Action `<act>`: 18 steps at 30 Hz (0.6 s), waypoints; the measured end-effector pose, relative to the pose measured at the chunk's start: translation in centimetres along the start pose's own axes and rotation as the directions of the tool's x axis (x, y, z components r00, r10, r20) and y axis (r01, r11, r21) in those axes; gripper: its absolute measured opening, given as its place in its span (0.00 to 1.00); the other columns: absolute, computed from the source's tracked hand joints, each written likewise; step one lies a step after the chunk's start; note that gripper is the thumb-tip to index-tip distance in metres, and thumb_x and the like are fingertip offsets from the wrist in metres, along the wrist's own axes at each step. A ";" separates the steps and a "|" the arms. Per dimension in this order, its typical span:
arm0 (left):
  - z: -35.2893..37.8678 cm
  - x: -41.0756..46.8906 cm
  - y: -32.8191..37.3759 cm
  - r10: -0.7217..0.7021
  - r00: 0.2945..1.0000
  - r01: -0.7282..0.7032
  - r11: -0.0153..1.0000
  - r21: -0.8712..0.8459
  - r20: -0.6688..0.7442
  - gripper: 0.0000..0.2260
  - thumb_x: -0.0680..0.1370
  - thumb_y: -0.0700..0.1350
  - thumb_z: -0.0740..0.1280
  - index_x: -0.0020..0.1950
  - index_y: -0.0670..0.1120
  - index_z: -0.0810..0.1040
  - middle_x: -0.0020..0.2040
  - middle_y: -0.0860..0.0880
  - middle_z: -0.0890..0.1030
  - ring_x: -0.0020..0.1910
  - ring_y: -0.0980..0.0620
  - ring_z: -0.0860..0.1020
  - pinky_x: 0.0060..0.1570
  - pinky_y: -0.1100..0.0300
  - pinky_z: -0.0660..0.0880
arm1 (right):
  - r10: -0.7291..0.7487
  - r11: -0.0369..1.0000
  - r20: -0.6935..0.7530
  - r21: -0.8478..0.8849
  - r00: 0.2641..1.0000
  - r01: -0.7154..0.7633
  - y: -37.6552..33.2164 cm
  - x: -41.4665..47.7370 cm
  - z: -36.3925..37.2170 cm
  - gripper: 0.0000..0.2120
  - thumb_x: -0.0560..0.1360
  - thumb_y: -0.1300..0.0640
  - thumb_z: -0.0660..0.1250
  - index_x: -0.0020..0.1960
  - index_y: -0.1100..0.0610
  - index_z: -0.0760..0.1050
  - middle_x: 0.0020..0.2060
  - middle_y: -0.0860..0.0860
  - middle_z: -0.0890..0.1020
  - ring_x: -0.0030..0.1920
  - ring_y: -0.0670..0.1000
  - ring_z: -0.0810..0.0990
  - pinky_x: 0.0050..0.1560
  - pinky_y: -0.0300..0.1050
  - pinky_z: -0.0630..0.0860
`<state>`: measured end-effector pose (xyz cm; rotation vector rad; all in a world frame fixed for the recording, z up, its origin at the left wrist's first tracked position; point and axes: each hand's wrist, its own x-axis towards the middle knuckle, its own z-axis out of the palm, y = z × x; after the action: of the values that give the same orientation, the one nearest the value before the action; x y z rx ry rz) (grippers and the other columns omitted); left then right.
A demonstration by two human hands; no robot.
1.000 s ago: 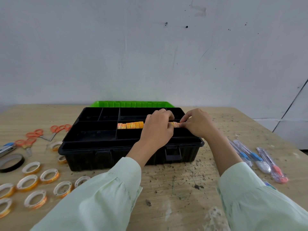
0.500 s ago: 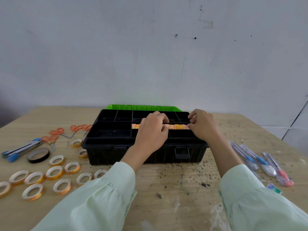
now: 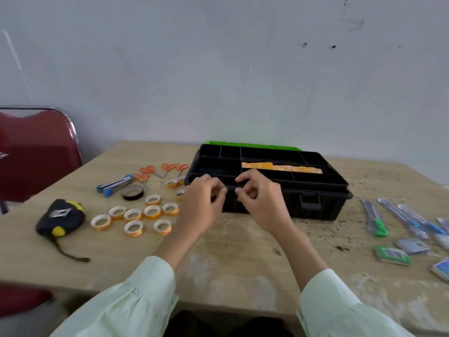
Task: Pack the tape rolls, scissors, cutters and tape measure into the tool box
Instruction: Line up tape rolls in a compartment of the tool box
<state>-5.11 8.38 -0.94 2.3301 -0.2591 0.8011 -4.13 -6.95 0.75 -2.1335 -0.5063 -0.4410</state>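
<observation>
Nearest, the left hand (image 3: pixel 201 203) and right hand (image 3: pixel 261 200) hover close together over a scuffed, stained wooden table (image 3: pixel 230 263), fingers loosely curled with nothing visible in them. To their left lie the tape measure (image 3: pixel 60 217), a cluster of loose tape rolls (image 3: pixel 136 215) and, farther back, the orange scissors (image 3: pixel 170 167), while the cutters (image 3: pixel 374 217) sit well to the right. Just beyond the hands the open black tool box (image 3: pixel 315 207) holds a packed row of tape (image 3: pixel 281 166) in a long middle compartment, with a red chair (image 3: pixel 36 154) far left and a marked white wall (image 3: pixel 218 69) behind.
</observation>
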 end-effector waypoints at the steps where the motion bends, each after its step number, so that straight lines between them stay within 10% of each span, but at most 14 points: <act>1: -0.4 -0.5 -0.8 -0.026 1.000 0.026 1.000 0.007 0.008 0.04 0.76 0.42 0.65 0.43 0.47 0.79 0.39 0.53 0.75 0.41 0.55 0.74 0.41 0.60 0.71 | -0.001 1.000 0.055 -0.018 0.998 0.002 0.1 -0.2 0.7 0.06 0.75 0.59 0.69 0.51 0.51 0.76 0.34 0.49 0.81 0.35 0.44 0.79 0.37 0.36 0.75; 18: -3.1 -5.4 -5.4 -0.243 0.962 0.198 0.932 0.303 0.121 0.05 0.72 0.45 0.71 0.46 0.53 0.80 0.50 0.55 0.72 0.54 0.54 0.69 0.56 0.57 0.69 | 0.107 0.960 0.329 -0.279 0.938 -0.012 -0.4 -1.4 6.2 0.05 0.75 0.52 0.69 0.48 0.52 0.79 0.50 0.45 0.69 0.44 0.43 0.72 0.44 0.37 0.70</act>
<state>-8.83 14.33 -5.17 2.6426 0.0616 0.5751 -4.70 -1.91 -3.12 -2.5048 -0.6003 -0.1048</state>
